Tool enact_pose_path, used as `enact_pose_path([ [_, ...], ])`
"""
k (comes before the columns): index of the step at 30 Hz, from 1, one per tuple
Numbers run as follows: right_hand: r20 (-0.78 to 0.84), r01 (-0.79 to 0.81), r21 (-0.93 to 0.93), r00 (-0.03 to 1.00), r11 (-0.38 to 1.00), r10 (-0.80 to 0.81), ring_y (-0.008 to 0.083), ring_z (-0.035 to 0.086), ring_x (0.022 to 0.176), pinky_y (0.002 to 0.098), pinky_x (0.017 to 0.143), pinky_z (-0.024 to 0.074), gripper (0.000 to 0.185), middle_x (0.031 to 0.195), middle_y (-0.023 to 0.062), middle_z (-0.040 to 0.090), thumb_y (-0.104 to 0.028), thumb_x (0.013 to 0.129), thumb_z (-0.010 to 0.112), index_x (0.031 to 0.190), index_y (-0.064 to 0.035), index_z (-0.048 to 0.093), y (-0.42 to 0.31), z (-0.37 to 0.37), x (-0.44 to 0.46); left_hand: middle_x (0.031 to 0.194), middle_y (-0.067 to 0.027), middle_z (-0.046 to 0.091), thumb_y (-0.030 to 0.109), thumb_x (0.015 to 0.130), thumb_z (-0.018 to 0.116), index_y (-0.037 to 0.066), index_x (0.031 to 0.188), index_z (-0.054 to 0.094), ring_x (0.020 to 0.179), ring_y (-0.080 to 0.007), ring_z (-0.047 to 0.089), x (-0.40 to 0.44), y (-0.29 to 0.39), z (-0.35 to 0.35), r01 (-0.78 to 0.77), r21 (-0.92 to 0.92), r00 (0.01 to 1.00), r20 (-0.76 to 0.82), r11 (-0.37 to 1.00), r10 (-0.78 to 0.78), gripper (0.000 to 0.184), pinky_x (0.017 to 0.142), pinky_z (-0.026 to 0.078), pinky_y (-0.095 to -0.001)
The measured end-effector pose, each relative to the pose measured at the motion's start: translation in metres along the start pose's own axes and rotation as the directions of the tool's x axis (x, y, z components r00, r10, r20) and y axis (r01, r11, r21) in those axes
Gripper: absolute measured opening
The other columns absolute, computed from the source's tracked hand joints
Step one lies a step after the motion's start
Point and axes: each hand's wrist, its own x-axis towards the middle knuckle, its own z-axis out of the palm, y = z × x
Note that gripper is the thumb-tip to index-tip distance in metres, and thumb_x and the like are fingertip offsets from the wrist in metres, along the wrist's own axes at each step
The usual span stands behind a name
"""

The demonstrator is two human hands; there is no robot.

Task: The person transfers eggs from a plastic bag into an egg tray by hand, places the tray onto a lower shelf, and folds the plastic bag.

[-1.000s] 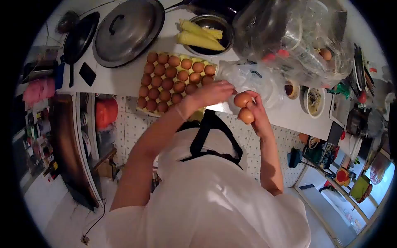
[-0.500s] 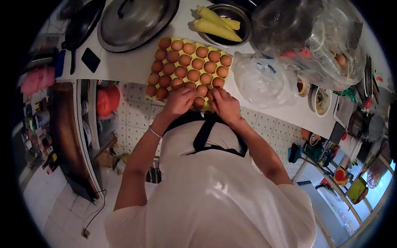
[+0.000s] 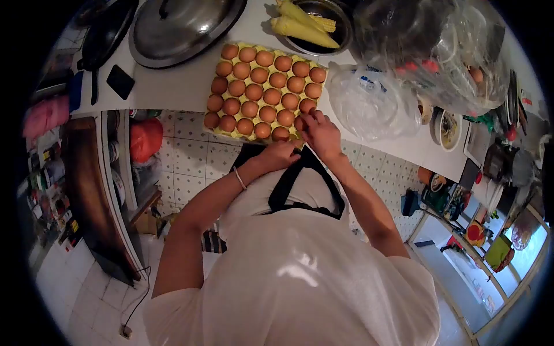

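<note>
A yellow moulded tray (image 3: 236, 134) lies at the near edge of the white worktop (image 3: 167, 90), above patterned tiles (image 3: 190, 147), with twenty-nine smooth brown eggs (image 3: 254, 92) visible. At its near right corner, the right hand (image 3: 322, 135), half closed, touches one egg (image 3: 298, 123); the left hand (image 3: 277, 155) is curled, its grip I cannot tell. Right of the tray: one crumpled plastic bag (image 3: 369, 106); behind: one round metal bowl (image 3: 340, 24).

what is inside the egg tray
The tray holds rows of brown eggs. The right hand partly covers one near the corner; the cup bottoms under the eggs cannot be seen.
</note>
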Motion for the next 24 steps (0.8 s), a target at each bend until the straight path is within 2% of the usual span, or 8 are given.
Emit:
enact_pose_path([
  [3,0.003,-0.065,0.154,0.998,0.986,0.065,0.0270,0.060,0.082,0.0369,0.065,0.0518,0.031,0.099,0.0080,0.058,-0.021,0.074,0.069,0.102,-0.0135,0.058,0.003,-0.002,-0.003,0.096,-0.0183,0.059,0.019,0.082,0.063,0.001,0.114,0.050,0.087,-0.0274,0.062,0.005,-0.018,0.020,0.013,-0.234,0.994,-0.099,0.972,-0.037,0.039,0.075,0.049,-0.0368],
  [5,0.081,-0.291,0.509,0.953,0.810,0.291,0.0221,0.061,0.077,0.0342,0.064,0.0503,0.033,0.095,0.0070,0.061,-0.021,0.076,0.071,0.104,-0.0118,0.058,0.014,0.005,-0.012,0.101,-0.0158,0.060,0.016,0.080,0.066,0.001,0.114,0.050,0.093,-0.0224,0.062,0.005,-0.022,0.026,0.065,-0.515,0.993,-0.051,0.855,-0.106,0.040,0.080,0.049,-0.0324],
  [6,0.082,-0.291,0.508,0.953,0.810,0.291,0.0221,0.061,0.077,0.0342,0.064,0.0503,0.033,0.095,0.0070,0.061,-0.021,0.076,0.071,0.104,-0.0118,0.058,0.023,0.009,-0.017,0.101,-0.0158,0.060,0.016,0.080,0.066,0.001,0.114,0.050,0.093,-0.0224,0.062,0.003,-0.018,0.025,0.065,-0.516,0.993,-0.051,0.854,-0.106,0.040,0.080,0.049,-0.0324],
  [8,0.443,-0.517,0.834,0.836,0.193,0.323,0.0175,0.059,0.072,0.0320,0.064,0.0486,0.032,0.088,0.0053,0.061,-0.017,0.078,0.071,0.106,-0.0102,0.057,0.040,0.015,-0.025,0.108,-0.0153,0.060,0.016,0.079,0.067,0.002,0.117,0.048,0.099,-0.0239,0.061,-0.003,-0.006,0.019,0.081,-0.526,0.993,-0.029,0.847,-0.113,0.045,0.087,0.048,-0.0323],
  [11,0.549,-0.590,0.806,0.779,0.057,0.304,0.0143,0.056,0.081,0.0304,0.071,0.0481,0.032,0.096,0.0054,0.056,-0.010,0.076,0.070,0.105,-0.0091,0.057,0.029,-0.003,-0.031,0.108,-0.0182,0.061,0.013,0.075,0.065,0.000,0.116,0.049,0.104,-0.0264,0.060,-0.006,-0.003,0.023,0.010,-0.385,0.992,-0.111,0.923,-0.058,0.045,0.089,0.047,-0.0354],
  [15,0.313,-0.377,0.868,0.920,0.324,0.235,0.0190,0.054,0.091,0.0306,0.078,0.0470,0.034,0.106,0.0096,0.049,-0.005,0.073,0.067,0.105,-0.0078,0.058,0.008,0.005,-0.041,0.109,-0.0199,0.060,0.012,0.074,0.065,0.000,0.118,0.048,0.104,-0.0300,0.059,-0.011,-0.001,0.022,-0.037,-0.350,0.992,-0.124,0.936,-0.007,0.049,0.089,0.047,-0.0366],
  [18,0.159,-0.117,0.677,0.987,0.727,0.011,0.0319,0.050,0.101,0.0359,0.086,0.0455,0.049,0.110,0.0138,0.044,-0.001,0.067,0.069,0.113,-0.0065,0.052,-0.003,-0.002,-0.035,0.111,-0.0170,0.058,0.011,0.077,0.065,0.005,0.122,0.048,0.104,-0.0304,0.058,-0.015,0.001,0.021,-0.041,-0.252,0.993,-0.114,0.967,0.012,0.049,0.091,0.046,-0.0355],
  [24,0.088,0.004,0.547,0.994,0.837,-0.062,0.0392,0.050,0.099,0.0412,0.085,0.0451,0.045,0.105,0.0180,0.047,-0.002,0.068,0.070,0.108,-0.0046,0.049,-0.003,0.001,-0.032,0.112,-0.0186,0.057,0.013,0.075,0.067,0.007,0.125,0.047,0.103,-0.0328,0.057,-0.020,-0.008,0.031,-0.033,-0.108,0.991,-0.129,0.994,0.019,0.054,0.089,0.047,-0.0366],
])
